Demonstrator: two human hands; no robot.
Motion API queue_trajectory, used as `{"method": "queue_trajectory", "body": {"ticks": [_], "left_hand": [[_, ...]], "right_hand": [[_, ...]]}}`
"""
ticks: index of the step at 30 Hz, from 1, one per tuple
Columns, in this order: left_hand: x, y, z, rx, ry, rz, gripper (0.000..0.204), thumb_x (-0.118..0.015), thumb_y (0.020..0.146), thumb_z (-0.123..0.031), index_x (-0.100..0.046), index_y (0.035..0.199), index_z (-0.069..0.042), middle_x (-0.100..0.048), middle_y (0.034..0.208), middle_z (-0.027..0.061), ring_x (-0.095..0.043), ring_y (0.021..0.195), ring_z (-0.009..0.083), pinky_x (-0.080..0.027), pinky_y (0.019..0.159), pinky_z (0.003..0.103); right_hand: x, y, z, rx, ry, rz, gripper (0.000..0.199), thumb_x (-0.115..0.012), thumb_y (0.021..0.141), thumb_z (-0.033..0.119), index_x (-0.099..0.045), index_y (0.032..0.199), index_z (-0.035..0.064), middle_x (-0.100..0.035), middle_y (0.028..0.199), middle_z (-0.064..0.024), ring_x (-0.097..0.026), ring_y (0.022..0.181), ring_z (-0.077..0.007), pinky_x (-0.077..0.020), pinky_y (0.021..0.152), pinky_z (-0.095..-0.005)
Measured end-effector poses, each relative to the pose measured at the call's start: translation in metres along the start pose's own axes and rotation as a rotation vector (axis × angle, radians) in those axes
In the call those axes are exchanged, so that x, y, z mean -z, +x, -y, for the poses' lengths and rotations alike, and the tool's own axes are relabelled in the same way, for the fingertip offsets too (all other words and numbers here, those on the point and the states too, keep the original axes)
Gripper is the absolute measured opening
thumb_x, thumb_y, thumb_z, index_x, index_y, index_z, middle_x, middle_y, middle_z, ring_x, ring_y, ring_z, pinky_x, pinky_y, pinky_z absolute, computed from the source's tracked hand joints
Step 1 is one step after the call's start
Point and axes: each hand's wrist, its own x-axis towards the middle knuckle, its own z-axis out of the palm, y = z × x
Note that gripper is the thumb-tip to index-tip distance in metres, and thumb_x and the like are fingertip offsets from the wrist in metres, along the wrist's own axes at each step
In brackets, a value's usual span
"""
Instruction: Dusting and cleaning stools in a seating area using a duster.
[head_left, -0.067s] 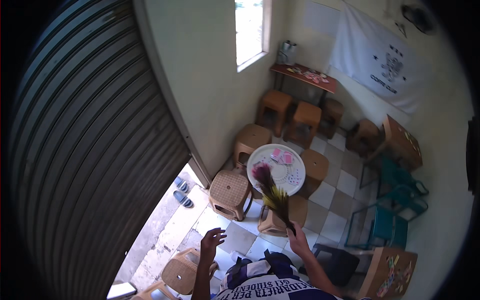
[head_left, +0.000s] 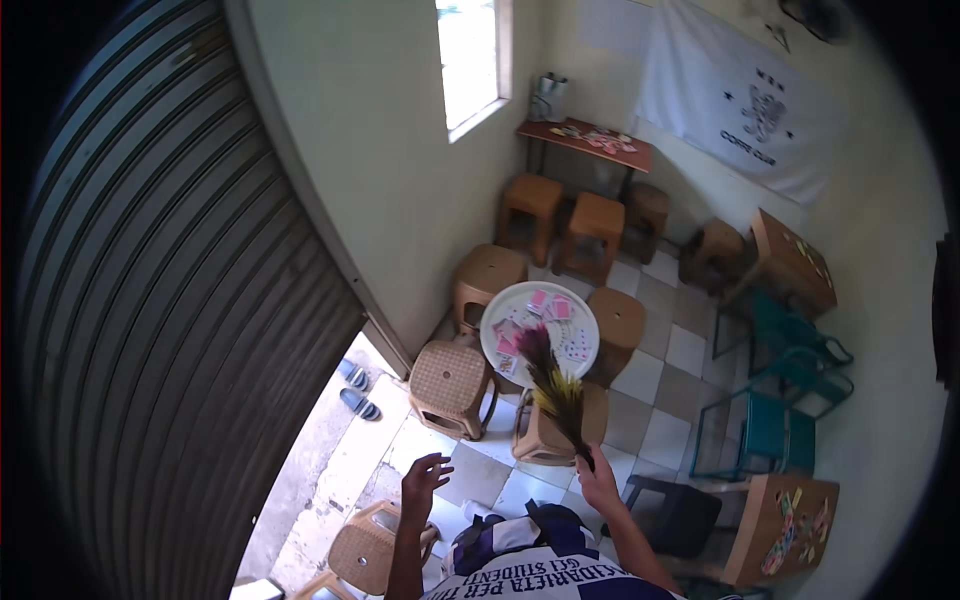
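Checkered floor tiles spread under me, by a rolled shutter door. My right hand [head_left: 598,485] has its fingers wrapped around the handle of a feather duster [head_left: 553,392], whose yellow and purple plumes point out over the round white table [head_left: 585,312] strewn with cards. My left hand [head_left: 423,485] hangs free, fingers spread and holding nothing. I judge light strokes would keep the cards from scattering. I count one duster, one round table, and five brown stools [head_left: 449,376] close around it.
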Motion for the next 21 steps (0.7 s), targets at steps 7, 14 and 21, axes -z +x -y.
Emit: {"method": "queue_trajectory", "body": {"ticks": [7, 14, 21], "left_hand": [[-0.043, 0.004, 0.032, -0.011, 0.235, 0.196, 0.028, -0.053, 0.101, -0.012, -0.055, 0.127, -0.001, -0.066, 0.118, 0.013, -0.068, 0.103, 0.0245, -0.056, 0.086, 0.035], [-0.06, -0.012, 0.089, 0.239, 0.185, 0.167, 0.028, -0.057, 0.099, -0.014, -0.057, 0.125, -0.001, -0.068, 0.115, 0.0092, -0.067, 0.1, 0.0178, -0.054, 0.084, 0.03], [-0.078, 0.006, 0.179, 0.559, 0.138, 0.335, 0.029, -0.057, 0.101, -0.017, -0.057, 0.126, -0.002, -0.066, 0.117, 0.0105, -0.066, 0.103, 0.0175, -0.052, 0.086, 0.027]], "right_hand": [[0.041, -0.027, -0.046, -0.133, 0.033, -0.266, 0.027, -0.056, 0.098, 0.016, -0.054, 0.122, 0.0038, -0.063, 0.084, -0.0089, -0.058, 0.073, -0.0171, -0.0486, 0.069, -0.0328], [0.046, -0.01, -0.189, -0.455, -0.305, -0.332, 0.048, -0.055, 0.096, 0.045, -0.062, 0.091, -0.0027, -0.066, 0.085, -0.0254, -0.064, 0.085, -0.0451, -0.0482, 0.074, -0.0507], [-0.001, 0.024, -0.353, -0.528, -0.22, -0.567, 0.047, -0.041, 0.102, 0.04, -0.06, 0.101, -0.0029, -0.064, 0.101, -0.0299, -0.058, 0.099, -0.0489, -0.0454, 0.083, -0.0519]]}}
